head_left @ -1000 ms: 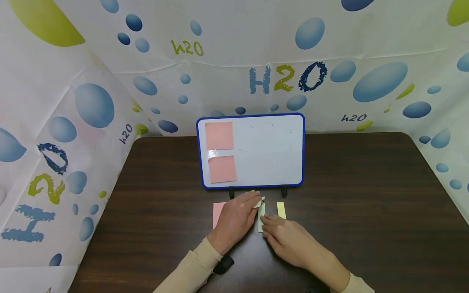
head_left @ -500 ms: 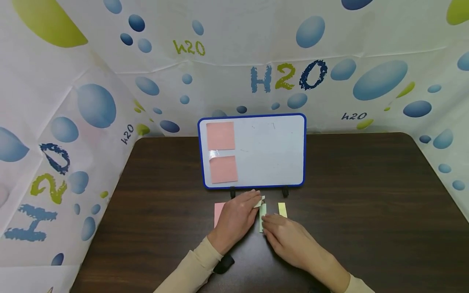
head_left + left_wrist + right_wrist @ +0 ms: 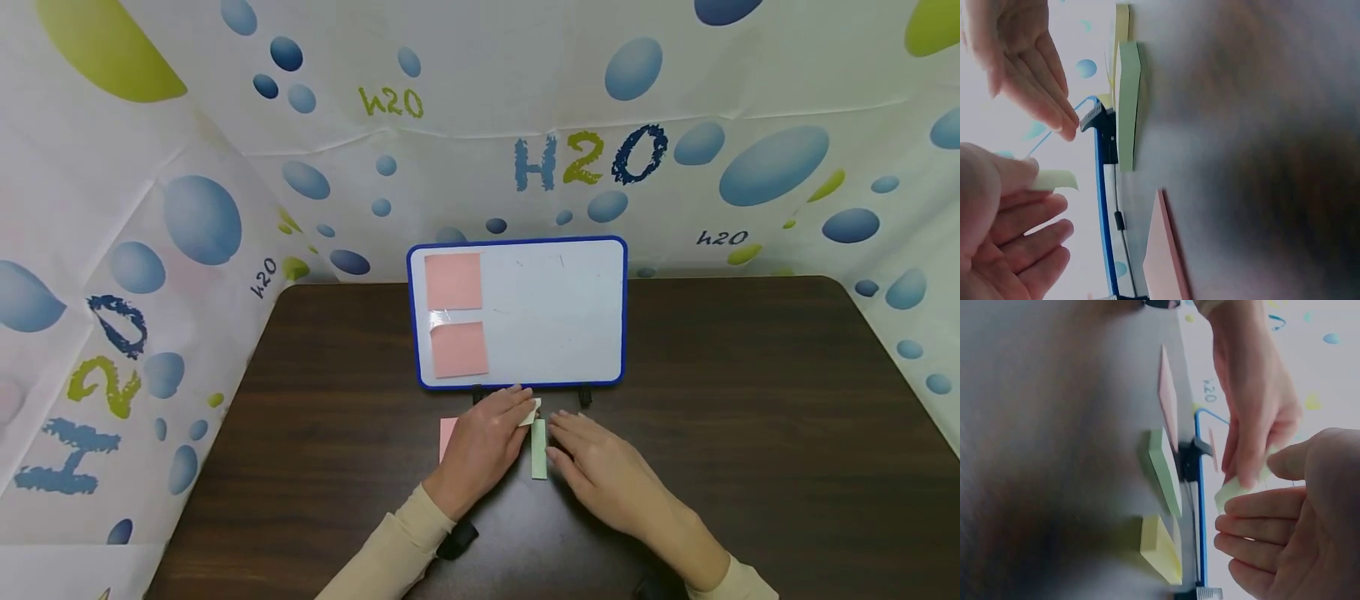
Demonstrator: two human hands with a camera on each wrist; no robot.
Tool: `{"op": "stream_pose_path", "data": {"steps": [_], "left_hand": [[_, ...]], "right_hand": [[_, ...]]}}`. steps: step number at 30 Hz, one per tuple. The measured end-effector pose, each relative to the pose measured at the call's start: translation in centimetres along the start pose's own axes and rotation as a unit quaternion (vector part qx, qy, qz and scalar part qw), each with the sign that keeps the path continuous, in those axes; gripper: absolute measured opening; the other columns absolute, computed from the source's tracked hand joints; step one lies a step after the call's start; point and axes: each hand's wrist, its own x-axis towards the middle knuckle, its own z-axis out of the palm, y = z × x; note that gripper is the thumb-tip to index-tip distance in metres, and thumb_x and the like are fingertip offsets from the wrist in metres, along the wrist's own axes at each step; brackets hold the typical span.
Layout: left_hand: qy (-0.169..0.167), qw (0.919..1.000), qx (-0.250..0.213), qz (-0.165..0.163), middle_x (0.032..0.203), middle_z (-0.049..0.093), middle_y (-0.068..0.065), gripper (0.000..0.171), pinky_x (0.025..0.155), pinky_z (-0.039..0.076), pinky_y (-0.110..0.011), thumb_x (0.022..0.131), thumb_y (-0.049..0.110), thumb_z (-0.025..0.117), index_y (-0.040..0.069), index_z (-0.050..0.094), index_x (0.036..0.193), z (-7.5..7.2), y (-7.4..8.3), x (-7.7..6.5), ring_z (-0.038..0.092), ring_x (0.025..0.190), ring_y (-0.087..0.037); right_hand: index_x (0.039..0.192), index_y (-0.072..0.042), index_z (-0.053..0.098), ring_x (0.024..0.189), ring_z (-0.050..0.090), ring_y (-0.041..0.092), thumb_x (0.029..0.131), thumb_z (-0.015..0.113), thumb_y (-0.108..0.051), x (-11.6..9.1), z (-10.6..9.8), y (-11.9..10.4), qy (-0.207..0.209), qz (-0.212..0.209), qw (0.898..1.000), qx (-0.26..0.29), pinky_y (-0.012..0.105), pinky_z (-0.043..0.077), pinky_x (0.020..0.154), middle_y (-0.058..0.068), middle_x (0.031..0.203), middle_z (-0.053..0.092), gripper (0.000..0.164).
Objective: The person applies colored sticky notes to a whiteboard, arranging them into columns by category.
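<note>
My left hand [image 3: 487,442] pinches a pale green sticky note [image 3: 1054,180] between thumb and forefinger, its free end sticking out past the fingertips. The other left fingers are loosely bent in the left wrist view. My right hand [image 3: 603,467] is just right of the note, fingers extended and holding nothing; in the right wrist view its fingertips [image 3: 1235,506] come close to the note's end. Below both hands a narrow green sticky-note pad [image 3: 539,450] lies on the table. A yellow pad [image 3: 1159,547] lies beside it, hidden under my right hand in the head view.
A blue-framed whiteboard [image 3: 555,317] stands behind the hands on black feet, with two pink notes [image 3: 453,282] stuck on its left side. A pink pad [image 3: 447,435] lies partly behind my left hand on the dark table [image 3: 750,417]. A printed curtain hangs behind.
My right hand has moved off the green pad, up and slightly right toward the note, and now covers the yellow pad. My left hand keeps its grip in nearly the same place.
</note>
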Motion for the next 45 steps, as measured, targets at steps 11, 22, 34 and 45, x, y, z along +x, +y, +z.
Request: {"op": "stream_pose_path", "data": {"steps": [11,22,34,45], "left_hand": [[0.025,0.9969,0.061,0.044,0.135,0.069,-0.006,0.040,0.109,0.053,-0.035,0.089,0.013,0.079,0.008,0.071,0.128,-0.3,-0.6,0.4,0.064,0.129,-0.022],[0.054,0.9934,0.086,0.055,0.135,0.069,-0.007,0.048,0.108,0.052,-0.036,0.084,0.008,0.083,0.007,0.070,0.131,-1.0,-1.1,1.7,0.065,0.127,-0.023],[0.095,0.9893,0.087,0.067,0.135,0.069,-0.009,0.046,0.108,0.053,-0.039,0.086,0.004,0.080,0.005,0.070,0.131,-1.7,-1.6,2.7,0.065,0.128,-0.024],[0.100,0.9890,0.083,0.069,0.134,0.069,-0.009,0.045,0.109,0.053,-0.037,0.086,0.005,0.079,0.005,0.070,0.130,-1.5,-1.4,3.0,0.065,0.128,-0.024]], "right_hand": [[0.148,0.001,0.051,0.151,0.039,0.029,0.107,0.050,-0.031,0.6,-0.7,1.7,0.016,0.027,0.999,-0.023,0.051,0.035,0.123,0.013,0.160,0.044,0.051],[0.155,0.006,0.035,0.156,0.027,0.036,0.106,0.050,-0.028,1.7,-0.7,4.3,0.075,0.034,0.995,-0.058,0.051,0.026,0.128,0.019,0.167,0.028,0.061],[0.159,0.006,0.019,0.160,0.010,0.034,0.107,0.047,-0.038,3.5,-0.1,5.8,0.089,0.032,0.991,-0.094,0.033,-0.002,0.132,0.018,0.172,0.008,0.074],[0.160,0.007,0.017,0.160,0.007,0.034,0.104,0.050,-0.040,4.6,-0.4,6.6,0.066,0.033,0.989,-0.125,0.034,-0.005,0.132,0.020,0.172,0.005,0.079]]}}
